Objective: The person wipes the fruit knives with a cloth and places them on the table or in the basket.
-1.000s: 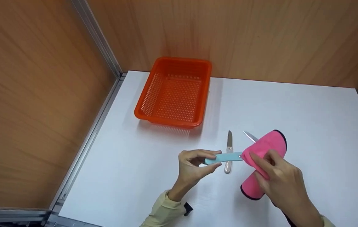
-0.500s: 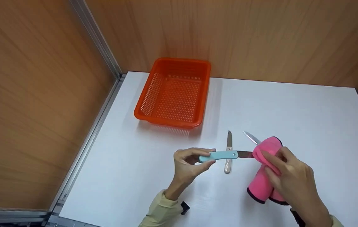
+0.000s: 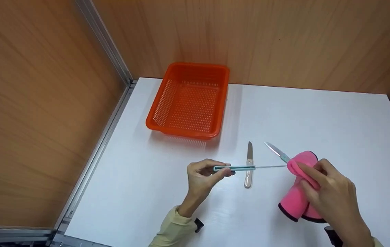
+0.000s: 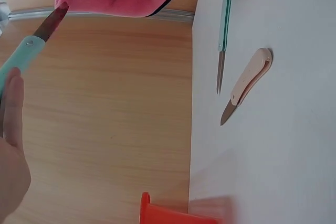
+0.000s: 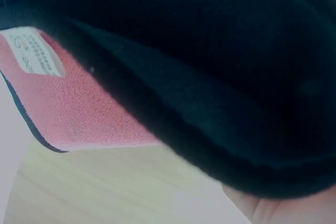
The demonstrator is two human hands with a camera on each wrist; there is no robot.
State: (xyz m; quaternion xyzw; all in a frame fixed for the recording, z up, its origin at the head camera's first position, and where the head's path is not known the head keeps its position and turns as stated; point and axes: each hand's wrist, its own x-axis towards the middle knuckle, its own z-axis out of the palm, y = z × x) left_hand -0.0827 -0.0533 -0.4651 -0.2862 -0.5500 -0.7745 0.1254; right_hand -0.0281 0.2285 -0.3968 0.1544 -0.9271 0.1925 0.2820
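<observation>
My left hand (image 3: 200, 176) pinches the teal handle of an unfolded folding knife (image 3: 234, 168), which points right and is seen edge-on from above. Its blade (image 4: 51, 23) runs to the folded edge of a pink cloth (image 3: 304, 163) with black trim, which hides the tip from the head camera. Thumb and fingers of my right hand (image 3: 335, 192) pinch this cloth, and its loose ends hang down. In the right wrist view, the cloth's dark border and a white label (image 5: 34, 51) fill much of the picture.
On the white table (image 3: 129, 178) lie a beige-handled folding knife (image 3: 248, 176), unfolded, and a second teal-handled knife (image 3: 277, 151), its handle partly behind the cloth. An orange basket (image 3: 188, 132) stands at the back left. Wooden panels (image 3: 267, 41) bound the table's back and left.
The right hand and cloth have moved right along the blade, baring most of it. The left hand has shifted slightly left, and the knife has turned from flat side to edge-on.
</observation>
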